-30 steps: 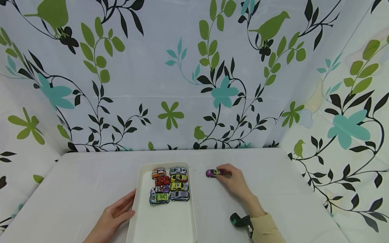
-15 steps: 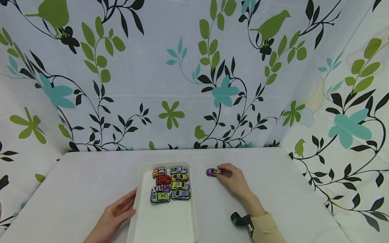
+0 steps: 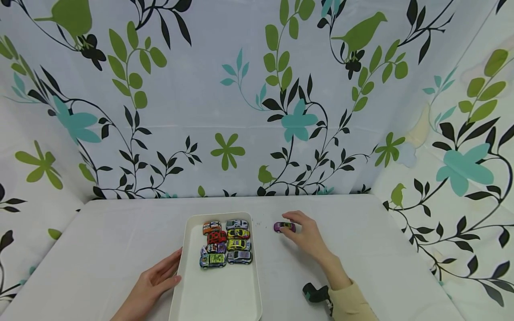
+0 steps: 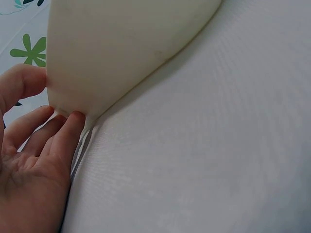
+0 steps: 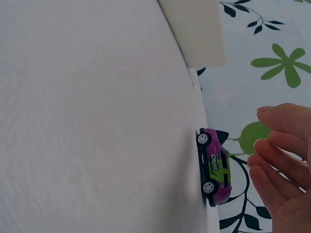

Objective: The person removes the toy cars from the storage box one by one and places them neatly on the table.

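My left hand (image 3: pixel 150 285) rests against the left side of a white tray (image 3: pixel 217 296), its fingers and thumb touching the wall from outside. The left wrist view shows the fingertips of the left hand (image 4: pixel 36 145) at the tray's outer wall (image 4: pixel 121 43). A purple and green toy car (image 3: pixel 278 228) stands on the table to the right of the tray. Around it my right hand (image 3: pixel 311 240) has thumb and fingers spread. Seen from the right wrist, a gap separates the fingers of the right hand (image 5: pixel 289 155) from the toy car (image 5: pixel 215 170).
Several toy cars stand in two columns in the tray's far half, among them a red car (image 3: pixel 216 236) and a silver-grey car (image 3: pixel 239 257). A black device (image 3: pixel 315 293) sits beside the right sleeve (image 3: pixel 351 301). Patterned cloth (image 3: pixel 225 107) rises behind the white table (image 3: pixel 321 207).
My right thumb and fingers have spread apart from the purple toy car, which stays in about the same place. My left hand keeps its place on the tray. The head view has shifted slightly.
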`<state>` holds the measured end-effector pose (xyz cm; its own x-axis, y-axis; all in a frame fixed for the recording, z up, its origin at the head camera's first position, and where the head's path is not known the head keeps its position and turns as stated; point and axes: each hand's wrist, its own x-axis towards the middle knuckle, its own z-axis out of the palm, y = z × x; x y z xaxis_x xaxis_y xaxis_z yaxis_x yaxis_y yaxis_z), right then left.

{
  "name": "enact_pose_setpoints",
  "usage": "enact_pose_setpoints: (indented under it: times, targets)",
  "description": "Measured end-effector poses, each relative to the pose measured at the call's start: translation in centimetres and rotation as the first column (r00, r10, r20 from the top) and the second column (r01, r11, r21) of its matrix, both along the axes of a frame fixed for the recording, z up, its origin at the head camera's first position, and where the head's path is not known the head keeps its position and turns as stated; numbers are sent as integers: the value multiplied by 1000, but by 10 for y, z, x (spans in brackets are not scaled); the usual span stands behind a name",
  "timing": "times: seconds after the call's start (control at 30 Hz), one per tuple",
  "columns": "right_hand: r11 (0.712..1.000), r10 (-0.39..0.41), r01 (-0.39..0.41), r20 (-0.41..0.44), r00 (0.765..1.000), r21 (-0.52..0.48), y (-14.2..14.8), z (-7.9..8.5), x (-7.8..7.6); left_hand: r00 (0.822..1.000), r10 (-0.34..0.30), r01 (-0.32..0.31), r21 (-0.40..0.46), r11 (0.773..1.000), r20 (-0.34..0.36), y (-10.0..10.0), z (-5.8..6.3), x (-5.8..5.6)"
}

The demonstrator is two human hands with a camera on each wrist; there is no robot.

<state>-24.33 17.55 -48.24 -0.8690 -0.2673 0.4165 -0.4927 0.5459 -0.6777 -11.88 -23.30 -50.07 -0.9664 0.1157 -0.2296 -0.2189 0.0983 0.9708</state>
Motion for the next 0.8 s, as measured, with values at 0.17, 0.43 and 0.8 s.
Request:
enact_pose_setpoints:
  times: [0.17,0.43,0.8]
  targets:
    - [998,54,-52,-63,997,35,-17,9,9,1000,-4,4,4,1000,-9,1,1,0]
    - [980,189,-185,-43,981,72,-46,23,31,1000,-9,9,15,1000,-16,0,2,0]
    - [922,336,-317,-52,940,220,-83,21,52,1000,-14,15,29,999,-21,0,2,0]
